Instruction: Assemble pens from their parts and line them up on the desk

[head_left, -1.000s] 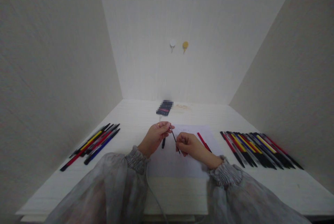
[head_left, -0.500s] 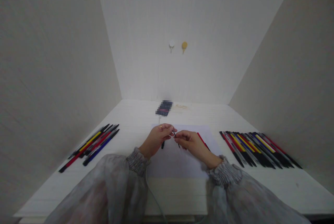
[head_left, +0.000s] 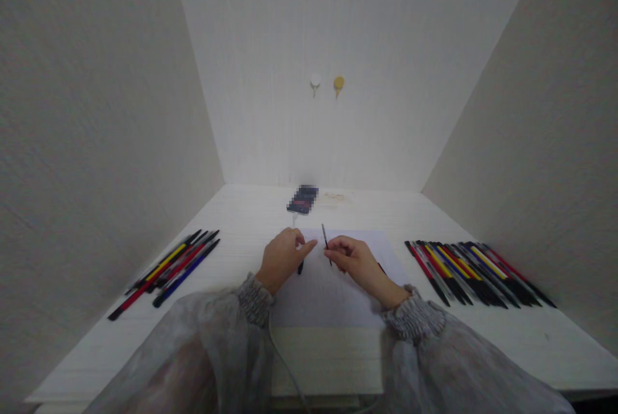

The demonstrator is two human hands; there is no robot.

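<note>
Over the white sheet of paper (head_left: 333, 301), my right hand (head_left: 355, 258) is closed in a pinch on a thin dark pen refill (head_left: 325, 235), which stands nearly upright between thumb and fingers. To its left, my left hand (head_left: 284, 258) has its thumb stretched toward the refill, apart from it, and its other fingers loosely bent. A black pen-like piece (head_left: 300, 267) shows just below the left thumb; the hand hides the rest of it. Behind my right hand a dark tip of another pen (head_left: 381, 267) peeks out on the paper.
Several pens (head_left: 168, 269) lie in a loose pile at the left. A row of several pens (head_left: 476, 272) lies at the right. A blurred phone (head_left: 302, 199) with a cable lies near the back wall (head_left: 270, 111). Walls rise on both sides.
My left hand has let go of the refill's upper end and drawn back left, thumb now out. My right hand still holds the refill, now covering most of the red pen behind it.
</note>
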